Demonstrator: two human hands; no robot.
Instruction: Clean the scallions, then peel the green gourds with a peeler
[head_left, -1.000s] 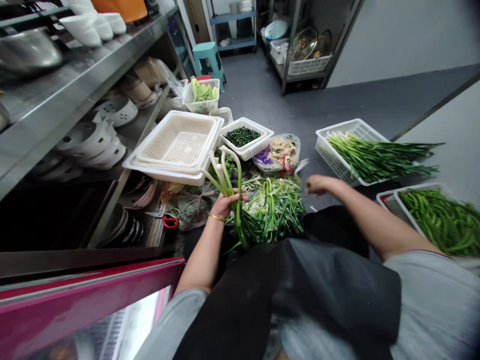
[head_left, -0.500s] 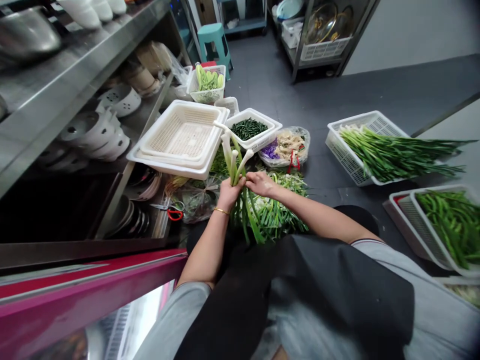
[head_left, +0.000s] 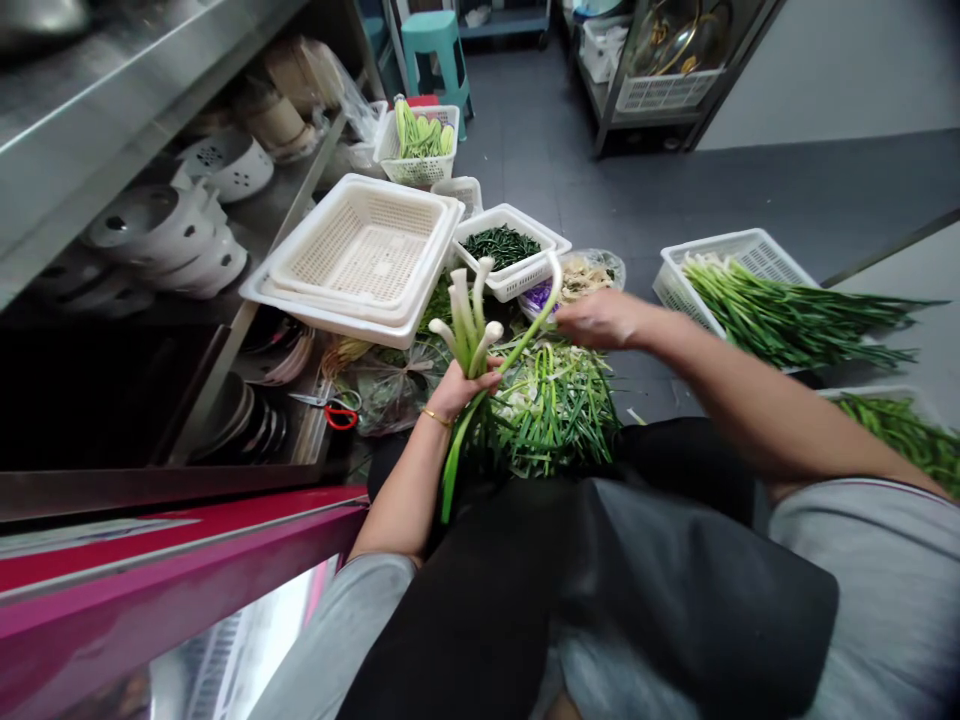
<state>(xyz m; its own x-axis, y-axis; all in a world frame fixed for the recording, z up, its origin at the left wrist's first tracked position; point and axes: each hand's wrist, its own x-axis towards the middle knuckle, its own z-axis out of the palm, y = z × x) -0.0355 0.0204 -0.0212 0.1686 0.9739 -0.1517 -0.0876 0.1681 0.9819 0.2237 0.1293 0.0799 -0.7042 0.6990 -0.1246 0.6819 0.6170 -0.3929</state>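
My left hand (head_left: 471,388) is wrapped round a bunch of green stalks (head_left: 466,325) with white ends pointing up and green leaves hanging below. One longer stalk (head_left: 529,333) slants up to the right from that hand, its pale tip curving near my right hand (head_left: 596,318). The right hand is blurred, its fingers bent together; whether they hold anything is too small to make out. Below the hands lies a heap of green leaves and trimmings (head_left: 562,410).
Stacked white baskets (head_left: 259,290) stand at the left, beside a basket of dark green pods (head_left: 559,245). Red-handled scissors (head_left: 341,415) lie by the metal shelf (head_left: 251,305). A basket of long green stalks (head_left: 675,285) sits at the right.
My right hand has moved right, away from the left hand. One stalk now slants out from the bunch toward it. The view has shifted slightly.
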